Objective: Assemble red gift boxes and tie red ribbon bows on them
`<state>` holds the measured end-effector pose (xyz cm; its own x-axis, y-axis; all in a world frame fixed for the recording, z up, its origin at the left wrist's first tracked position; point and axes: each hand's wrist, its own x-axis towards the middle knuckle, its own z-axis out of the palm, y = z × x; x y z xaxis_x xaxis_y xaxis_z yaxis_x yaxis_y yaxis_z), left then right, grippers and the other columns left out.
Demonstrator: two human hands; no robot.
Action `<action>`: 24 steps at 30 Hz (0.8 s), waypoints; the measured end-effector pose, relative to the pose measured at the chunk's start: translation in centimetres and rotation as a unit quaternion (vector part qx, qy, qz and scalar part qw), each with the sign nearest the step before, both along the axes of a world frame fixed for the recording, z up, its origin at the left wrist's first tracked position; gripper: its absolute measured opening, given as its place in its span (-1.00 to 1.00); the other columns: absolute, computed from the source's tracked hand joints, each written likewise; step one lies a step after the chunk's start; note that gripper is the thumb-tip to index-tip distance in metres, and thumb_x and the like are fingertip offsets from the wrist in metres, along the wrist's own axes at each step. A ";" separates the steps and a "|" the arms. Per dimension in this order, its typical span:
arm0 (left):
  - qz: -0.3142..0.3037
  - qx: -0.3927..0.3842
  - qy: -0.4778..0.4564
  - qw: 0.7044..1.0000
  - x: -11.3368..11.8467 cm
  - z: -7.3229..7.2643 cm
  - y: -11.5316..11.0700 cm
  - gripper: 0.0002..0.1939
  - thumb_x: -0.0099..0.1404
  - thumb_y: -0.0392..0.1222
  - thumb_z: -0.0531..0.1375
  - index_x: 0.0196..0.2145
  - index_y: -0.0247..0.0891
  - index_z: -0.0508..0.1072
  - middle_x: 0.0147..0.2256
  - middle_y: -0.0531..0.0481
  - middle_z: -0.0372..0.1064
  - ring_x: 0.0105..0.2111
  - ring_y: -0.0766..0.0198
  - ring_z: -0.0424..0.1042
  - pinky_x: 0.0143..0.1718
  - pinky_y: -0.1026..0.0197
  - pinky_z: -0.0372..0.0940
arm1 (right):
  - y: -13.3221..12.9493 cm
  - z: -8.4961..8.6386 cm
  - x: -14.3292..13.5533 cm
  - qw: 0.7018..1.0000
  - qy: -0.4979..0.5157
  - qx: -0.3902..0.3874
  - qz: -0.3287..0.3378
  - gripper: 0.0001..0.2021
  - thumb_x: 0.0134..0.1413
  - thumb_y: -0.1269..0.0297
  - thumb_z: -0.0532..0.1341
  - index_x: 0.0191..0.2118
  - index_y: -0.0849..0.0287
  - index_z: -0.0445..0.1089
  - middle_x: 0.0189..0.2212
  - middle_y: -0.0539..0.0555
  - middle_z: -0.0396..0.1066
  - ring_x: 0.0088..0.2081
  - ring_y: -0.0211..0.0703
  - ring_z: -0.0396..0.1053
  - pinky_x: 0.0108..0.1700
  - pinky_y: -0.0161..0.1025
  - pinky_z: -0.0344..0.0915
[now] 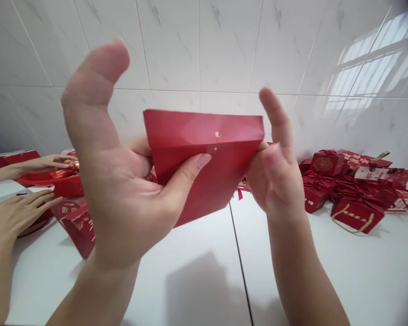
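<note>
A red folded paper box [207, 167] is held up in front of me above the white table, with two small holes near its folded upper edge. My left hand [132, 194] grips its left side, the thumb lying flat on the near face and some fingers behind it. At the right edge, my right hand [279, 176] holds the box between fingers partly hidden behind it, one finger pointing up.
On the right of the white table [326, 271] is a pile of red gift boxes [357, 213]. At the left, another person's hands [20, 213] are near a red basket [68, 185] and a red box [80, 231]. A tiled wall stands behind.
</note>
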<state>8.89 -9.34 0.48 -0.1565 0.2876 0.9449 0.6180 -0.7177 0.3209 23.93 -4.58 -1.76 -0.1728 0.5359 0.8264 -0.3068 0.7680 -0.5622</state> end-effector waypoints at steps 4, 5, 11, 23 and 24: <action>-0.058 0.019 0.040 0.997 0.5 -0.6 1.1 -0.16 0.10 -0.25 0.32 0.22 0.13 0.00 0.32 0.26 -0.24 0.33 0.06 -0.20 -0.10 0.16 0.47 | 0.0 -1.4 -0.9 0.993 0.074 -0.016 -0.093 -0.40 0.16 0.21 0.17 0.23 -0.28 -0.10 -0.21 -0.11 0.43 -0.08 -0.15 0.44 -0.12 -0.13 0.46; -0.084 0.024 0.039 0.995 0.5 -1.0 1.8 -0.16 0.09 -0.24 0.34 0.22 0.13 0.02 0.32 0.26 -0.25 0.30 0.00 -0.05 -0.20 0.20 0.51 | 0.5 -1.8 -0.9 0.990 0.082 -0.017 -0.118 -0.44 0.17 0.18 0.15 0.22 -0.29 -0.07 -0.23 -0.10 0.44 -0.10 -0.14 0.45 -0.14 -0.12 0.46; -0.277 -0.012 0.003 0.961 -0.3 -3.2 7.0 -0.13 0.12 -0.27 0.34 0.26 -0.05 -0.03 -0.12 0.00 0.46 -0.33 0.22 0.53 -0.41 0.21 0.51 | 3.7 -3.2 -1.1 0.975 0.153 -0.005 -0.164 -0.64 0.12 0.13 0.21 0.06 -0.26 0.26 -0.37 -0.09 0.45 -0.24 -0.11 0.46 -0.24 -0.11 0.42; -0.312 -0.102 -0.027 0.944 0.1 -4.6 9.3 -0.37 0.20 -0.26 0.27 0.16 -0.08 0.12 -0.25 0.01 0.43 -0.29 0.21 0.49 -0.31 0.18 0.47 | 4.4 -3.9 -1.5 0.974 0.164 -0.092 -0.126 -0.72 0.10 0.25 0.23 -0.04 -0.09 0.35 -0.22 0.00 0.38 -0.16 -0.15 0.41 -0.24 -0.22 0.43; -0.294 -0.089 -0.018 0.951 0.1 -4.6 9.3 -0.37 0.19 -0.27 0.28 0.16 -0.08 0.14 -0.18 -0.01 0.41 -0.22 0.18 0.47 -0.24 0.16 0.46 | 4.4 -3.9 -1.4 0.974 0.163 -0.099 -0.121 -0.72 0.10 0.25 0.23 -0.04 -0.09 0.35 -0.23 0.00 0.38 -0.18 -0.15 0.41 -0.27 -0.24 0.43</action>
<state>8.98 -0.02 -4.16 0.0496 0.4910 0.8698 0.1123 -0.8681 0.4836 22.49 -0.19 -5.65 0.2337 0.6831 0.6919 -0.3170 0.7263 -0.6099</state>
